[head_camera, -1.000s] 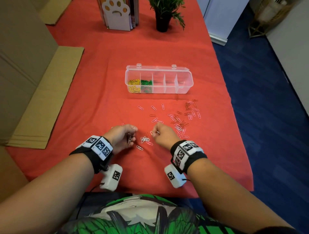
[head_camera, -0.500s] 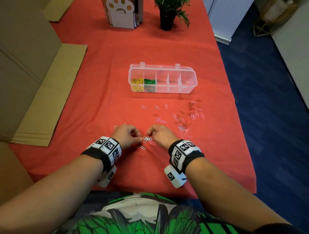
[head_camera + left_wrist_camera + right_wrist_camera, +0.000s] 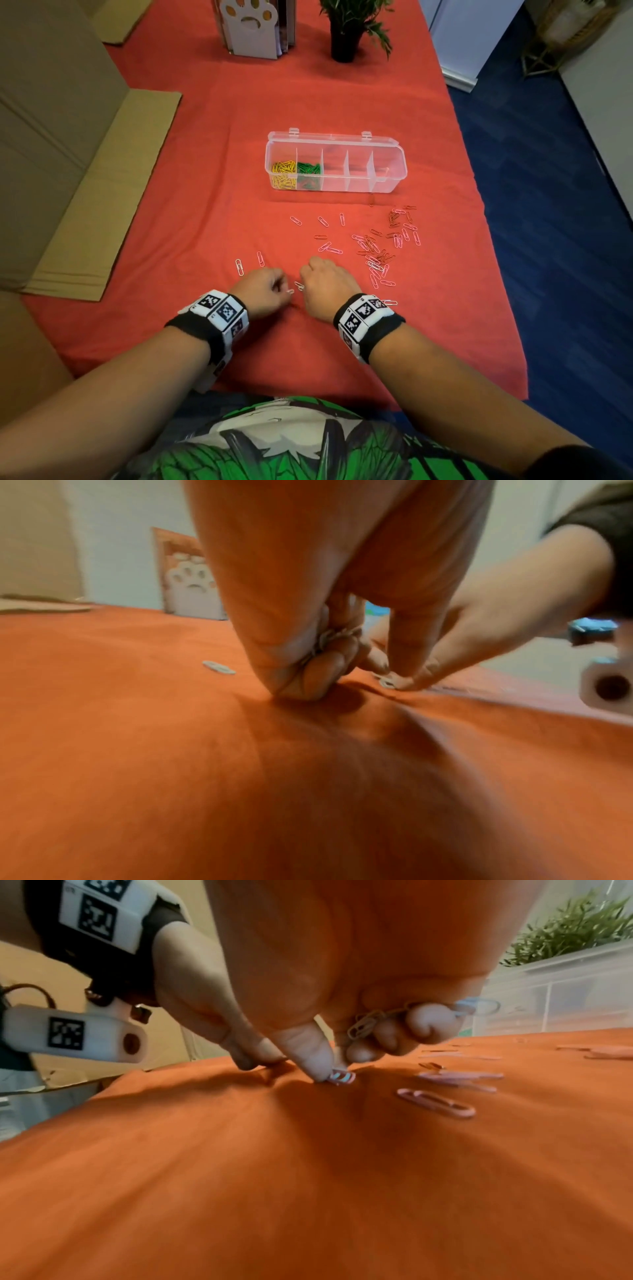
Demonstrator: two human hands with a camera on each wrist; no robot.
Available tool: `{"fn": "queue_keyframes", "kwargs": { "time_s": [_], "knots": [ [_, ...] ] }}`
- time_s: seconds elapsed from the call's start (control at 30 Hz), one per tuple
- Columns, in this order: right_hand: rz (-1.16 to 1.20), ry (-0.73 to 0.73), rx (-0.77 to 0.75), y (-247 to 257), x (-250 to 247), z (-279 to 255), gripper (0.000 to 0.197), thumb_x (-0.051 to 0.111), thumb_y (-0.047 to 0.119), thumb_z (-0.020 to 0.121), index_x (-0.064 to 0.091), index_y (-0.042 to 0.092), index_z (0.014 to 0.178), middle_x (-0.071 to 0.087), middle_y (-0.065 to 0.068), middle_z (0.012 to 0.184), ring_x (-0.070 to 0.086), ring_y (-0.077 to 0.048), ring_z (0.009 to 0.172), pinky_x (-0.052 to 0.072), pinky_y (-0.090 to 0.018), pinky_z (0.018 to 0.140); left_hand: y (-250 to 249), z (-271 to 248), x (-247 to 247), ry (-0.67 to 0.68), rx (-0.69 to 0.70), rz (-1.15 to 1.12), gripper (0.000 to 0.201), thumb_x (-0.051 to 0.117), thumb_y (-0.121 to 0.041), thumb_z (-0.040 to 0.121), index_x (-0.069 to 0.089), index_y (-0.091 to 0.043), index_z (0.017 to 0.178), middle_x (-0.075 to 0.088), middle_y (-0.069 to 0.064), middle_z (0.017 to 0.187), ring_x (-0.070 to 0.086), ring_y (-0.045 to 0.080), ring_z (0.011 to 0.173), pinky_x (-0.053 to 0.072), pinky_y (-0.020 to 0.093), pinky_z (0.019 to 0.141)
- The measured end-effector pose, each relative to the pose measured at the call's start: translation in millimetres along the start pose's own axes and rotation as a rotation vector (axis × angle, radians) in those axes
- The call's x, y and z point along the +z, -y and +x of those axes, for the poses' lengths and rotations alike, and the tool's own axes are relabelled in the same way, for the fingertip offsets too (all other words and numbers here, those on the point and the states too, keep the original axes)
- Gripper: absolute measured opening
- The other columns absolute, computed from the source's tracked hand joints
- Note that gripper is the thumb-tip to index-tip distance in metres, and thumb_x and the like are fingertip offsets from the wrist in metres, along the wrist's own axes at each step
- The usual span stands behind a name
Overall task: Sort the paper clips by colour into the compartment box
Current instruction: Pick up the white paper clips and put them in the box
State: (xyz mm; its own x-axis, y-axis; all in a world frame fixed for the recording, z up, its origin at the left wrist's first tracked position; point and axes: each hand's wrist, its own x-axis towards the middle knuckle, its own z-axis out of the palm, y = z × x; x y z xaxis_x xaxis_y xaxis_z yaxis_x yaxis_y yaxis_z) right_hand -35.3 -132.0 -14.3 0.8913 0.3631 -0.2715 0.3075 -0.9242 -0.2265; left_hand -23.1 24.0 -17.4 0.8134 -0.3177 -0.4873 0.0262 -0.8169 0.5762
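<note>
Right, a red cloth [image 3: 205, 171] covers the table, with flattened cardboard [image 3: 102, 192] along its left edge, a paw-print bookend [image 3: 251, 27] and a potted plant [image 3: 346, 27] at the far end, and blue carpet [image 3: 548, 205] off to the right. The clear compartment box [image 3: 387, 181] sits mid-table, lid back: yellow clips [image 3: 283, 173] in its leftmost cell, green clips [image 3: 308, 174] in the next. Loose pink and reddish clips [image 3: 376, 253] lie scattered in front of the box and to the right.

Down near the table's front edge, both hands work knuckles-up, almost touching. The left hand [image 3: 262, 291] is curled tight, a small bundle of clips [image 3: 329, 639] tucked against its palm, fingertips down on the cloth. The right hand [image 3: 325, 291] is curled too, holding a bunch of clips [image 3: 369, 1023] in its folded fingers while thumb and forefinger pinch one pale clip [image 3: 339, 1079] off the cloth.

Compared with a second ago, the left hand has rolled palm-down and closed in on the right, and the little cluster of clips that lay between the two hands has nearly gone.
</note>
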Motion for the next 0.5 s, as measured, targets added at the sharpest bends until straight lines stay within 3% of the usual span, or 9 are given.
{"fn": "queue_keyframes", "kwargs": {
  "time_s": [0.03, 0.1, 0.17, 0.2, 0.27, 0.33, 0.4, 0.5],
  "knots": [
    [0.062, 0.027, 0.032, -2.7, -1.7, 3.6, 0.028, 0.048, 0.021, 0.084, 0.054, 0.005, 0.107, 0.052, -0.015, 0.111, 0.052, -0.034, 0.107, 0.044, -0.041, 0.090, -0.3, 1.4, -3.4, -0.007, -0.077, -0.148, 0.018, 0.058, -0.025, 0.075, 0.047, -0.019, 0.062, 0.050, 0.000, 0.063, 0.047, 0.018, 0.065, 0.037, 0.028, 0.063],
    [0.311, 0.097, 0.146, -10.3, -6.5, 10.1, 0.020, 0.049, 0.017, 0.084, 0.057, 0.007, 0.099, 0.055, -0.016, 0.104, 0.055, -0.031, 0.099, 0.044, -0.035, 0.086, -3.6, 1.1, -11.3, -0.029, -0.226, -0.539, 0.014, 0.049, -0.028, 0.067, 0.043, -0.017, 0.061, 0.042, 0.001, 0.055, 0.040, 0.018, 0.049, 0.033, 0.024, 0.049],
    [0.703, 0.132, 0.307, -18.5, -14.1, 11.8, 0.005, 0.052, 0.013, 0.080, 0.055, 0.017, 0.080, 0.059, -0.008, 0.079, 0.055, -0.024, 0.073, 0.043, -0.028, 0.063, -4.0, -0.3, -20.0, -0.012, -0.339, -0.904, 0.008, 0.043, -0.019, 0.070, 0.043, -0.017, 0.062, 0.042, 0.000, 0.047, 0.035, 0.013, 0.036, 0.026, 0.015, 0.040],
    [0.898, 0.119, 0.391, -21.5, -18.0, 11.4, 0.012, 0.053, 0.010, 0.077, 0.051, 0.020, 0.071, 0.056, -0.002, 0.065, 0.049, -0.020, 0.058, 0.037, -0.025, 0.051, -3.6, -1.4, -24.3, 0.016, -0.355, -1.051, 0.007, 0.040, -0.015, 0.069, 0.043, -0.017, 0.062, 0.044, 0.000, 0.046, 0.036, 0.012, 0.036, 0.027, 0.014, 0.041],
    [1.207, 0.079, 0.502, -27.3, -25.6, 9.1, 0.023, 0.052, 0.002, 0.076, 0.044, 0.020, 0.064, 0.047, 0.002, 0.050, 0.037, -0.013, 0.043, 0.025, -0.020, 0.041, -3.9, -2.1, -30.7, 0.071, -0.342, -1.255, 0.006, 0.039, -0.016, 0.060, 0.045, -0.016, 0.060, 0.048, 0.003, 0.049, 0.039, 0.014, 0.039, 0.032, 0.016, 0.044],
    [1.440, 0.060, 0.547, -30.1, -31.7, 7.4, 0.026, 0.046, -0.004, 0.079, 0.042, 0.017, 0.064, 0.046, -0.003, 0.054, 0.036, -0.010, 0.042, 0.023, -0.018, 0.038, -4.7, -0.5, -32.6, 0.096, -0.360, -1.314, 0.009, 0.042, -0.022, 0.063, 0.048, -0.016, 0.057, 0.051, 0.002, 0.051, 0.042, 0.014, 0.040, 0.036, 0.016, 0.045],
    [1.544, 0.057, 0.561, -32.9, -33.7, 7.1, 0.026, 0.045, -0.005, 0.078, 0.042, 0.016, 0.064, 0.049, -0.006, 0.060, 0.034, -0.011, 0.045, 0.020, -0.021, 0.041, -4.8, 4.0, -30.4, 0.054, -0.404, -1.287, 0.024, 0.046, -0.027, 0.081, 0.048, -0.019, 0.058, 0.051, -0.002, 0.050, 0.043, 0.010, 0.037, 0.036, 0.014, 0.042],
    [1.579, 0.047, 0.565, -36.8, -31.9, 7.7, 0.024, 0.045, -0.004, 0.078, 0.043, 0.016, 0.065, 0.052, -0.006, 0.062, 0.033, -0.011, 0.046, 0.021, -0.020, 0.042, -6.5, 9.9, -25.4, -0.162, -0.388, -1.139, 0.027, 0.044, -0.024, 0.096, 0.047, -0.020, 0.070, 0.045, -0.003, 0.056, 0.041, 0.002, 0.034, 0.034, 0.011, 0.035]
  ]
}}
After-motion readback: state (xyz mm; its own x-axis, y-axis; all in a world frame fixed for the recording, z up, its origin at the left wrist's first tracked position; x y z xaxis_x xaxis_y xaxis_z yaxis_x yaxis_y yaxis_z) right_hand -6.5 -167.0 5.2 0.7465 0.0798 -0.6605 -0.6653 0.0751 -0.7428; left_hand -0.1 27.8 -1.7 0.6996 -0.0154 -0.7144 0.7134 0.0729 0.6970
